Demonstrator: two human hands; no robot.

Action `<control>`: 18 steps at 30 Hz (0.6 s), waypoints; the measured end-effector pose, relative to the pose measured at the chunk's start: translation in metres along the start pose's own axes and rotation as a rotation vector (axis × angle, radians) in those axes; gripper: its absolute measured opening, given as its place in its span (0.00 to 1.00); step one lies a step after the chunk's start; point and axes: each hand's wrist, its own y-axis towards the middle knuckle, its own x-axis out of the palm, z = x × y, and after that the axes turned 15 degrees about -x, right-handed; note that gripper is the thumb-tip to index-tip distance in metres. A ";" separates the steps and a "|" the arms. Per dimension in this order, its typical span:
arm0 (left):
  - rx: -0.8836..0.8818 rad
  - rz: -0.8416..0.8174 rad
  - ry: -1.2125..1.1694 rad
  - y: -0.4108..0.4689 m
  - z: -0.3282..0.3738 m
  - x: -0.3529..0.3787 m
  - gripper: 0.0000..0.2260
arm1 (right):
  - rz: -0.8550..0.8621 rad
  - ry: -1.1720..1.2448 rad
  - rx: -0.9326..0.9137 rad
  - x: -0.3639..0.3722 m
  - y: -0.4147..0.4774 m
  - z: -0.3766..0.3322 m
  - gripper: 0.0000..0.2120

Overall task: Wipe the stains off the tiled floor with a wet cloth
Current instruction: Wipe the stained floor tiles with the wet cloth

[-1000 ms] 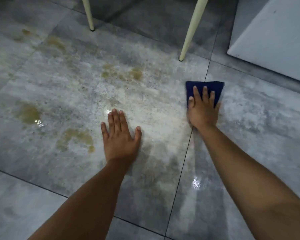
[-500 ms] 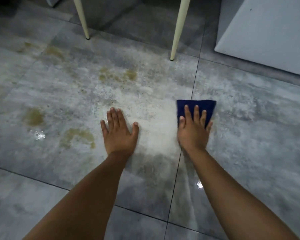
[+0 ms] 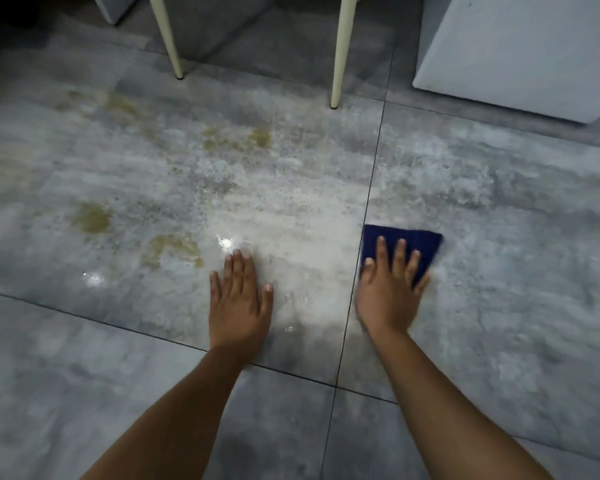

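A dark blue cloth (image 3: 426, 241) lies flat on the grey tiled floor (image 3: 499, 306), just right of a grout line. My right hand (image 3: 388, 292) presses down on the cloth with fingers spread, covering its near half. My left hand (image 3: 238, 299) rests flat and bare on the tile to the left, fingers together. Yellowish-brown stains show on the left tile: one (image 3: 92, 218) at mid left, one (image 3: 174, 251) near my left hand, and one (image 3: 238, 139) farther back. A pale, wet, smeared patch (image 3: 302, 237) lies between my hands.
Two cream chair legs stand on the floor at the back, one (image 3: 167, 39) to the left and one (image 3: 340, 53) near the grout line. A white box-like unit (image 3: 520, 53) fills the back right corner. Dark grout lines cross the floor.
My right hand has dragged the blue cloth toward me along the grout line, away from the chair leg. My left hand has stayed flat in place. The view has tilted nearer.
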 end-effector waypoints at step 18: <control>0.010 0.071 0.046 -0.005 -0.009 0.012 0.30 | 0.064 -0.012 -0.044 0.020 -0.117 -0.028 0.25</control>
